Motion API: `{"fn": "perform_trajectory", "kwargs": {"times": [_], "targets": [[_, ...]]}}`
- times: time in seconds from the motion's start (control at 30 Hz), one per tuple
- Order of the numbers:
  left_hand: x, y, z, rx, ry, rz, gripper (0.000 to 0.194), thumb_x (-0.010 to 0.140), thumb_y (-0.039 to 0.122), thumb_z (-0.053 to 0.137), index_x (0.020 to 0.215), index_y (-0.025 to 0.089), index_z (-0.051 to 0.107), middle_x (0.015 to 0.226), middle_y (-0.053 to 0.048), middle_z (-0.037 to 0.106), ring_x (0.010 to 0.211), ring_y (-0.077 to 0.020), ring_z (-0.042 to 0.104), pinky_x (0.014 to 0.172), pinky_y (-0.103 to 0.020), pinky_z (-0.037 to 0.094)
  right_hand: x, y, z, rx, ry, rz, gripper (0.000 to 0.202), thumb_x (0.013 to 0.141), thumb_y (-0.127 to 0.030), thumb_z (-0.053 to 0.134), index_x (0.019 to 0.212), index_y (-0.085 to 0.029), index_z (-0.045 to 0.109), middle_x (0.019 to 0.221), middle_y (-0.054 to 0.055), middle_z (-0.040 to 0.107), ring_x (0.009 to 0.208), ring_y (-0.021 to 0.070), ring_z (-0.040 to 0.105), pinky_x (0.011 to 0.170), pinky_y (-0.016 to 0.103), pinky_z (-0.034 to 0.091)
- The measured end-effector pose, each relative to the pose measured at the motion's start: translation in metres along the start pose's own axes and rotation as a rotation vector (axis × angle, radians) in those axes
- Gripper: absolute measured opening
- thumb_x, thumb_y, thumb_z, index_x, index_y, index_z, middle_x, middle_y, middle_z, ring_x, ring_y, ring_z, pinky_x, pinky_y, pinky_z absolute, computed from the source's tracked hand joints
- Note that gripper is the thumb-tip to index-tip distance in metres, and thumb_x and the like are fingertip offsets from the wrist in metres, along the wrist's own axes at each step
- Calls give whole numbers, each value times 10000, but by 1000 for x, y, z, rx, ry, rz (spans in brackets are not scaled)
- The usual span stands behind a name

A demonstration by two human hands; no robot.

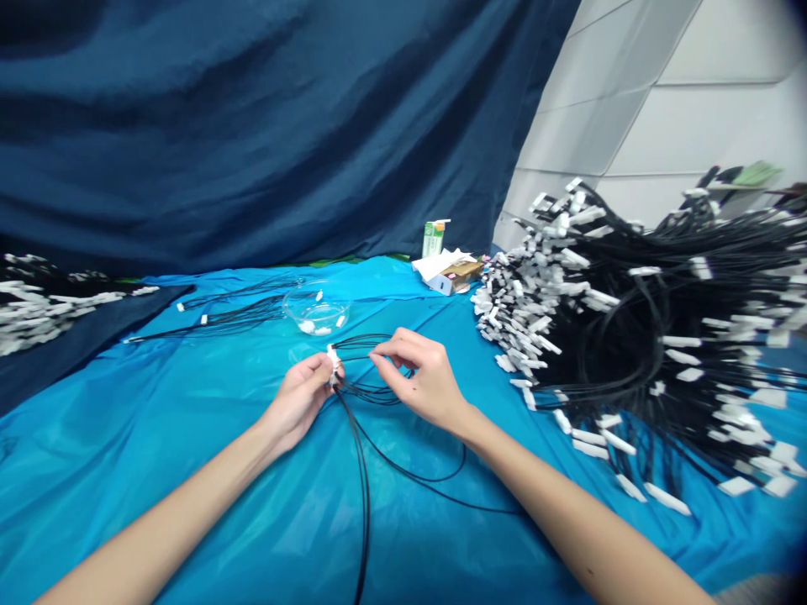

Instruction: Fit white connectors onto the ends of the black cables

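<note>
Dark blue cloth (pixel 252 126) hangs across the upper left and top middle; pale wall panels (pixel 636 109) at upper right. Bright blue sheet (pixel 239 487) below, wrinkled, covering the work surface.

Centre of frame: white plugs (pixel 334 356), a small cluster, at the ends of black cables (pixel 366 340). Left hand (pixel 298 399) clamped on the plugs, thumb over the near face. Right hand (pixel 422 374) just to the right, thumb and forefinger brought together on what looks like a single cable, a little way off from the plugs; how firm that pinch is, cannot tell. Other strands loop behind and under the right hand; some trail to the bottom edge, others toward the right forearm.

On handling: the left grip should probably hold the plugs steady and square, since they look small enough to twist. Better for the right fingertips to pinch near the plug, where a thin strand bends less, and to draw gently in line with it. Trailing loops could snag on the forearm; worth sweeping them aside.

Beyond the hands, a see-through bowl (pixel 316 313) with white pieces inside. Large cable pile (pixel 630 319) fills the right side, well apart from the plugs.
</note>
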State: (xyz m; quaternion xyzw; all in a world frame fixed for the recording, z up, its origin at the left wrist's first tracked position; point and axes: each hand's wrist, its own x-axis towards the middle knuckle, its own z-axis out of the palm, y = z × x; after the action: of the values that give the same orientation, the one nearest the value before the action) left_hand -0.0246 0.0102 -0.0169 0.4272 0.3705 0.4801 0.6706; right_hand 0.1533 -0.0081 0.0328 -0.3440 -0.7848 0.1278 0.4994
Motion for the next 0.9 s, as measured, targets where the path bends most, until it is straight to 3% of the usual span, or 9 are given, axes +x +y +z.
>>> {"fn": "perform_trajectory", "kwargs": {"times": [0.33, 0.57, 0.9], "targets": [[-2, 0, 3, 192, 46, 59, 425, 653, 438, 622, 762, 60, 460, 750, -47, 484, 640, -44, 438, 578, -133, 353, -3, 1, 5, -100, -15, 75, 117, 762, -153, 503, 718, -122, 608, 640, 10, 505, 574, 72, 421, 547, 203, 321], [-4, -3, 8, 297, 5, 73, 426, 670, 463, 596, 749, 61, 480, 712, -44, 500, 614, -42, 428, 564, -133, 338, -10, 5, 10, -304, -145, -99, 207, 836, -265, 453, 790, -163, 628, 722, 15, 548, 672, 105, 426, 652, 246, 319], [-7, -4, 8, 249, -36, 57, 424, 667, 457, 604, 733, 62, 462, 696, -42, 492, 595, -40, 420, 550, -138, 336, -13, 6, 14, -326, -159, -125, 235, 848, -274, 431, 773, -156, 620, 695, 16, 544, 661, 108, 412, 634, 254, 305]]}}
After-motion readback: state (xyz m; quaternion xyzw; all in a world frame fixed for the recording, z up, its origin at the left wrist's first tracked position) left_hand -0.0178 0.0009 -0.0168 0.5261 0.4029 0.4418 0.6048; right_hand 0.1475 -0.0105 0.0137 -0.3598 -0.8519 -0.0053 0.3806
